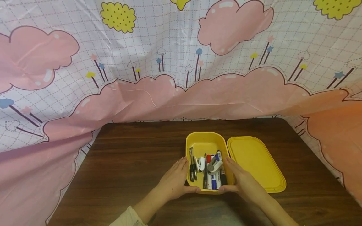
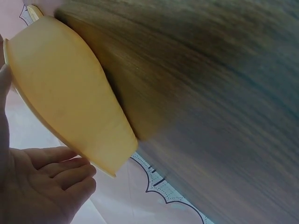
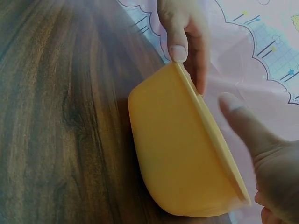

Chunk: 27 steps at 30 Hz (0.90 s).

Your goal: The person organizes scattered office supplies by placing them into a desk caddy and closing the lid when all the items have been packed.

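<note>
A yellow plastic box (image 1: 205,137) stands on the dark wooden table. Along its left side in the head view lies my left hand (image 1: 174,180), fingers fairly straight at the rim and thumb by the near edge. My right hand (image 1: 243,179) flanks the right side the same way, its thumb near the front rim. Inside are slim black pens (image 1: 191,166), a small white item (image 1: 201,164), a grey-and-white item (image 1: 214,167) and several markers (image 1: 222,177). From both wrists only the outer wall (image 3: 173,140) shows; the contents are hidden there.
Right of the box, a flat yellow lid (image 1: 255,163) lies on the brown wooden table (image 1: 135,163). Behind the table hangs a pink and white patterned cloth (image 1: 181,103), which also runs down both sides.
</note>
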### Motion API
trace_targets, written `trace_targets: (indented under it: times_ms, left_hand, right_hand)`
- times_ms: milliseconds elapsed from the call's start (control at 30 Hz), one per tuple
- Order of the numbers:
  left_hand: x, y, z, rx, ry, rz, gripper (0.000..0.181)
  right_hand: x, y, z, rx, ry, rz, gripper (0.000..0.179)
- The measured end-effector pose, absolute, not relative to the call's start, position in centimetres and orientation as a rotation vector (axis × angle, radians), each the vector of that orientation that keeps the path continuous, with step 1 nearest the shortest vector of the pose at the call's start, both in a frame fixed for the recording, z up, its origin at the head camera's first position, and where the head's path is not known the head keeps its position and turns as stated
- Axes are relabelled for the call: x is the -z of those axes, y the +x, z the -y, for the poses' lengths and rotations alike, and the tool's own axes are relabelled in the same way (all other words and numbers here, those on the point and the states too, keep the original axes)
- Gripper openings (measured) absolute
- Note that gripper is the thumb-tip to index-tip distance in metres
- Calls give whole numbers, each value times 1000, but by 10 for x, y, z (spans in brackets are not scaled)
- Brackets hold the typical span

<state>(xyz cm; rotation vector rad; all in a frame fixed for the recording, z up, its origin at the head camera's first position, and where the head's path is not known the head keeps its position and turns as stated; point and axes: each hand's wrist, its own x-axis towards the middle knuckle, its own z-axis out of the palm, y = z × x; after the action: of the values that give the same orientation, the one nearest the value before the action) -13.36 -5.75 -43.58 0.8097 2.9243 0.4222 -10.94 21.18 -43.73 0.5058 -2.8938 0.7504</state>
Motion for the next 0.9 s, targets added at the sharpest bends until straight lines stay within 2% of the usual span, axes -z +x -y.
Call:
trace_targets:
  times_ms: [200, 433, 900]
  left_hand:
    - [436, -133, 57, -413, 811, -2912, 105]
    - [434, -132, 56, -430, 789, -2893, 107]
    - [435, -132, 56, -435, 785, -2884, 106]
  right_hand:
    - [435, -115, -215, -732, 499, 2704, 83]
    - [429, -121, -225, -635, 539, 2573, 85]
    - [415, -127, -246, -617, 400, 2575, 80]
